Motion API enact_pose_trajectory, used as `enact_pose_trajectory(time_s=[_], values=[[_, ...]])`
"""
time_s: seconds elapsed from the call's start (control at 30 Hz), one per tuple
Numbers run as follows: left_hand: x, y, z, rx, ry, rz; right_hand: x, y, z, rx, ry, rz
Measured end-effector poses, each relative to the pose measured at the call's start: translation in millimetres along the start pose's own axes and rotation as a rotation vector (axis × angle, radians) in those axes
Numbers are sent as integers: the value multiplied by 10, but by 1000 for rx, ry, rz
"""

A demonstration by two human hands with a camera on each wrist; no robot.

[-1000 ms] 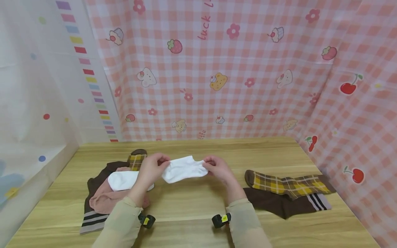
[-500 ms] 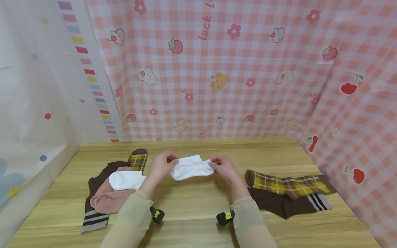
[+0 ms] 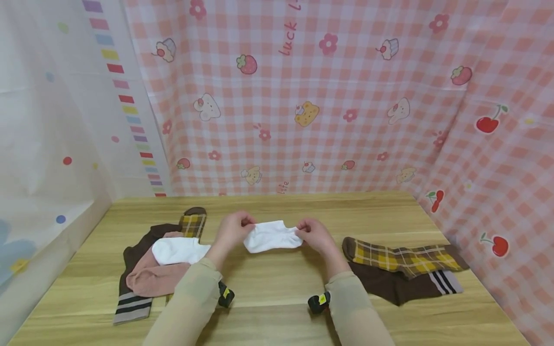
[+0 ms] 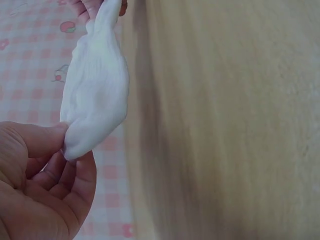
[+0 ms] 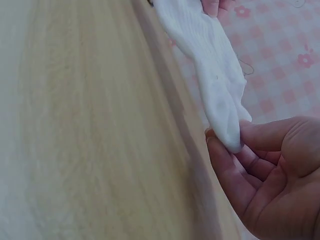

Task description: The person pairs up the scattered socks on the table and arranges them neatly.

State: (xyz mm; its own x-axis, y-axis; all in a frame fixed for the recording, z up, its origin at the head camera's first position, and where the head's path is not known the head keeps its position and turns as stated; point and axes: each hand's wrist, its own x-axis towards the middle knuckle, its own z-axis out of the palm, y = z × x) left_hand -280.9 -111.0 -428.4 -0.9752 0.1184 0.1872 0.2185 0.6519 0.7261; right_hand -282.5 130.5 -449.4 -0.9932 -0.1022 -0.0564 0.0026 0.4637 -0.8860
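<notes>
Currently pinching a white sock (image 3: 271, 237) by both ends, left hand (image 3: 232, 230) and right hand (image 3: 317, 235) well apart, with fingers and thumb clamped on the fabric. Held stretched above the worktop (image 3: 272, 283), just below the frame's centre. Probably at the step of straightening, perhaps ahead of pairing. Next, likely calls for an even pull, then lowering towards the other white sock (image 3: 176, 251), lying on the pink sock (image 3: 156, 278) at lower left. Readable at top centre on the checked cloth (image 3: 277, 96): "luck", and lower down, "life". Too small to read: yellow labels (image 3: 322, 299) on both black wrist cameras (image 3: 315, 305).
</notes>
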Motion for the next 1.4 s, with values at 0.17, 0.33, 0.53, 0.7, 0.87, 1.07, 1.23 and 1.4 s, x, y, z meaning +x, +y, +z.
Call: enact_pose_trajectory(time_s=[0.17,0.33,0.53,0.7,0.87,1.07,1.23,1.4], values=[[34,-39,49,28,-3,26,-3,21,-17,-19,-10,8],[62,-71,109,49,-10,56,13,39,-22,-38,1,43],[89,-78,150,61,-26,32,20,45,-23,-75,15,36],[111,-65,159,67,-49,-22,34,58,-11,-136,28,30],[119,-83,158,66,-49,-25,30,62,-6,-194,41,17],[131,-117,154,77,-51,-30,20,45,18,-239,45,12],[139,-140,171,92,-50,-26,17,56,16,-260,69,1],[136,-152,178,78,-54,-17,8,48,8,-284,89,-4]])
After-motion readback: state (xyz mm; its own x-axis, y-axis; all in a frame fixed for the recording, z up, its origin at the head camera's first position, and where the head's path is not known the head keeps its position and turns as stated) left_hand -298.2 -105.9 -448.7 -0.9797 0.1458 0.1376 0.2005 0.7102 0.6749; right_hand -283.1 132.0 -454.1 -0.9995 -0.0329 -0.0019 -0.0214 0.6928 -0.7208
